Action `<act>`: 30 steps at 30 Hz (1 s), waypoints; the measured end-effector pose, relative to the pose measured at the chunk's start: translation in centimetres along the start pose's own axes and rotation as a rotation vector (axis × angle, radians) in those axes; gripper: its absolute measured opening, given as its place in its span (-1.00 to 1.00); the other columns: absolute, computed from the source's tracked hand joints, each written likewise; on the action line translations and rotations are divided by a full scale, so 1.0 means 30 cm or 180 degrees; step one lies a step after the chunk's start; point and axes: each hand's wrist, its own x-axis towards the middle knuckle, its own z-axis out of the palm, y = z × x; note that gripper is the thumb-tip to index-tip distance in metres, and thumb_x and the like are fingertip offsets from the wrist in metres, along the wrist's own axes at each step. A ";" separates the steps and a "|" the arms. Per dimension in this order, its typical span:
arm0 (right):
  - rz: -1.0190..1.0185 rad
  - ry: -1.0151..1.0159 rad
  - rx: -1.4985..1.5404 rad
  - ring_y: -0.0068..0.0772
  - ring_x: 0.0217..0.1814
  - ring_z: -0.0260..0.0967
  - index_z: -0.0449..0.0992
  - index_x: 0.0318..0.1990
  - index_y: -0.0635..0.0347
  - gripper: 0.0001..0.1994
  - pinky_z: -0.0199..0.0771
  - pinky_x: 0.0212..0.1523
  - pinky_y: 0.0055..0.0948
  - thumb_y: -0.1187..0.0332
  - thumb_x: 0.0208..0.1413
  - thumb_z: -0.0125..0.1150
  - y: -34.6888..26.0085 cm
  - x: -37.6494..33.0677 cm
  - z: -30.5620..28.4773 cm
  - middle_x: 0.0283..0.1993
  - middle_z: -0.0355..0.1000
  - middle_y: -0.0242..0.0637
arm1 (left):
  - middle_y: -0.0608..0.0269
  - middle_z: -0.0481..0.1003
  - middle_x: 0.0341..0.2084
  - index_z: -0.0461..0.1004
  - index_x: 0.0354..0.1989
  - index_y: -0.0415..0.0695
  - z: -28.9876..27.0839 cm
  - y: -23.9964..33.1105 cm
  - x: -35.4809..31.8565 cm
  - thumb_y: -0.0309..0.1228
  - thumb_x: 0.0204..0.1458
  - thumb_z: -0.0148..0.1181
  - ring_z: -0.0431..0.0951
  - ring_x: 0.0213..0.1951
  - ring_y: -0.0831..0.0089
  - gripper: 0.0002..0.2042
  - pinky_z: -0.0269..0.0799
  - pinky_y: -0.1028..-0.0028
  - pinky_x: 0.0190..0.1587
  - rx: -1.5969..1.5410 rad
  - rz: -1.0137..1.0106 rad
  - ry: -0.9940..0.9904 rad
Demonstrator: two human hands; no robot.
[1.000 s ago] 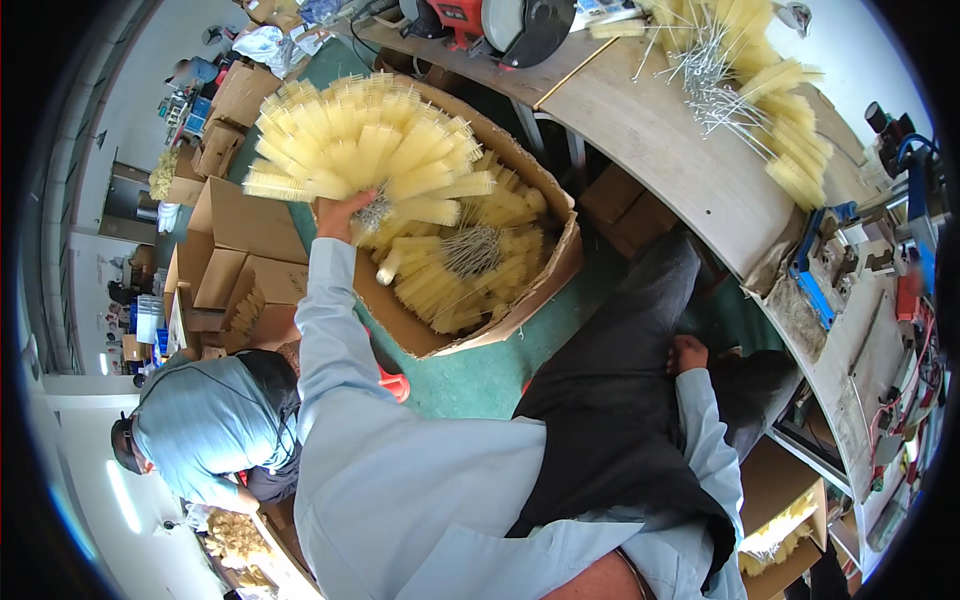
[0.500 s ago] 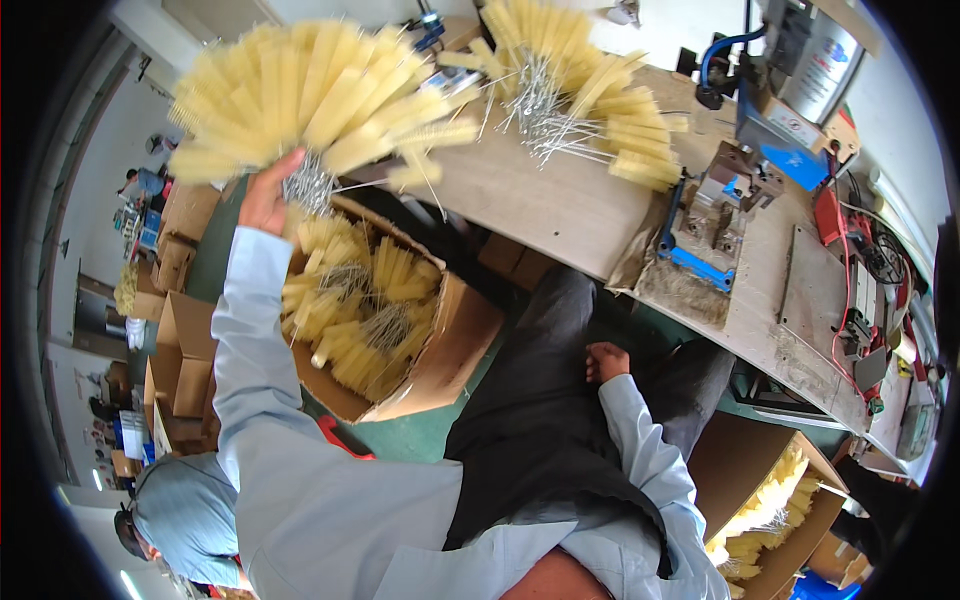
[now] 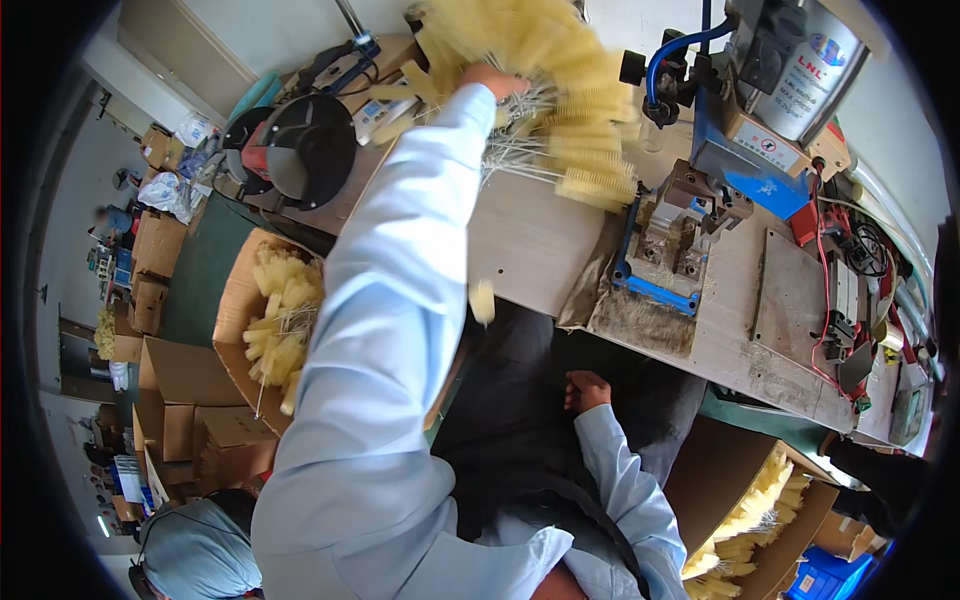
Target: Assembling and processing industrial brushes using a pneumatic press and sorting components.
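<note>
At the far side of the workbench my left hand [image 3: 493,82] is closed round the wire stems of a bunch of yellow-bristled brushes [image 3: 500,32], blurred by motion. The bunch meets a pile of the same brushes [image 3: 595,150] on the bench, and I cannot tell where one ends and the other begins. One loose brush [image 3: 482,302] is in the air by the bench's front edge, below my sleeve. Over my lap my right hand [image 3: 587,391] is curled into a loose fist, with nothing showing in it.
An open carton of brushes [image 3: 240,330] stands left, partly behind my arm; another carton [image 3: 720,470] is lower right. On the bench [image 3: 530,250] are a blue-framed metal fixture [image 3: 655,245] and a black round-guarded machine [image 3: 310,150]. Another person [image 3: 200,550] is lower left.
My left hand has carried the brush bunch from above the left carton, right and away, onto the bench pile. One brush has come loose. My right hand remains over my lap.
</note>
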 end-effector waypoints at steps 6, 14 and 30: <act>-0.0058 0.0151 -0.0005 -0.41 -0.64 0.36 0.58 -0.21 0.25 -0.83 0.42 -0.66 -0.37 0.34 0.18 0.16 -0.014 -0.001 0.006 -0.53 0.42 -0.26 | -0.24 0.34 0.20 -0.19 0.36 -0.55 0.179 0.013 0.116 0.36 -0.22 0.25 0.46 0.15 0.03 0.28 0.36 0.28 0.20 0.0720 0.0074 0.0070; -0.0156 -0.0035 -0.0431 -0.48 -0.63 0.35 0.58 -0.20 0.23 -0.82 0.40 -0.65 -0.45 0.31 0.17 0.20 -0.034 -0.010 0.094 -0.53 0.43 -0.30 | -0.09 0.56 -0.08 0.44 0.10 -0.26 -0.012 -0.070 -0.361 -0.32 0.01 0.31 0.58 -0.04 0.07 -0.53 0.47 0.29 0.02 -0.0091 0.1268 0.1348; -0.0769 0.0464 -0.1930 -0.61 -0.62 0.31 0.51 -0.19 0.26 -0.90 0.32 -0.59 -0.60 0.42 0.23 0.16 -0.009 -0.106 0.128 -0.52 0.42 -0.39 | 0.14 0.60 -0.43 0.58 -0.31 -0.16 1.011 -1.094 -1.668 -0.21 0.12 0.19 0.61 -0.47 0.37 -0.75 0.53 0.35 -0.40 -0.3472 -0.3471 -0.0361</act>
